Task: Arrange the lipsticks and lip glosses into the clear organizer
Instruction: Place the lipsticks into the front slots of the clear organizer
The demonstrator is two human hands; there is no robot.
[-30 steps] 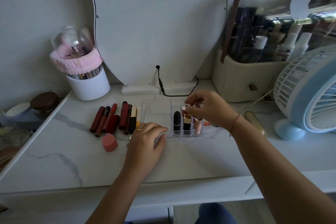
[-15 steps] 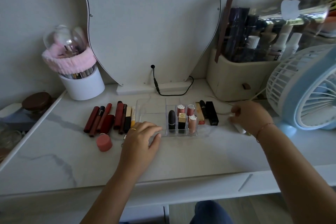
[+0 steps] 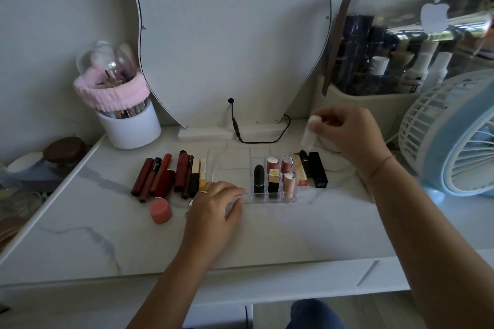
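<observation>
Clear organizer (image 3: 230, 160) at desk centre, 5 sticks upright in right slots. Left hand (image 3: 213, 208) flat, fingers spread, steadying front-left rim. Right hand (image 3: 347, 133) pinches pale tube (image 3: 310, 132), raised behind-right of organizer, long axis near vertical; right hand nearer free slots.

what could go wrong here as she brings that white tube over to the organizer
The white tube in the right hand must pass over the upright lipsticks packed in the clear organizer; a low pass could topple them. Three tubes lying beside the organizer sit under that path too. The left hand only rests on the front edge, so a bump might shift it.
</observation>
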